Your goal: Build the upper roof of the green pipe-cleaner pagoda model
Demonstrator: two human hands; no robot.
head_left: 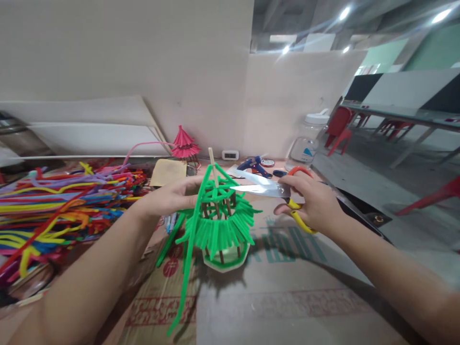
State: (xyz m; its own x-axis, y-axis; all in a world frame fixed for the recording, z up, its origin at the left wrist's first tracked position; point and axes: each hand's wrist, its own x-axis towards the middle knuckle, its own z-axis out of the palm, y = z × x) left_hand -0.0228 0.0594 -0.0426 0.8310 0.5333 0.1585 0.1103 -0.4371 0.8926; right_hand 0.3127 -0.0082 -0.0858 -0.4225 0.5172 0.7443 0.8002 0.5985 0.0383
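A small model pavilion [219,230] with a fringed green pipe-cleaner roof, brown stick posts and a pale many-sided base is in the middle. My left hand [176,194] grips its upper left side, with the fingertips partly hidden behind it. One long green pipe cleaner [190,268] hangs from the top down the front left. My right hand [309,201] is closed round the red and yellow handles of a pair of scissors [269,189]. The scissor blades are parted and point left, their tips close to the upper right of the model. A pale stick [212,163] rises from the model's peak.
Coloured pipe cleaners [72,206] lie heaped at the left. Behind stand a red model pavilion [184,143], a yellow pad [168,172], a small digital display [230,155], a blue glue gun [255,166] and a clear jar [307,139]. Printed cardboard [273,306] covers the table.
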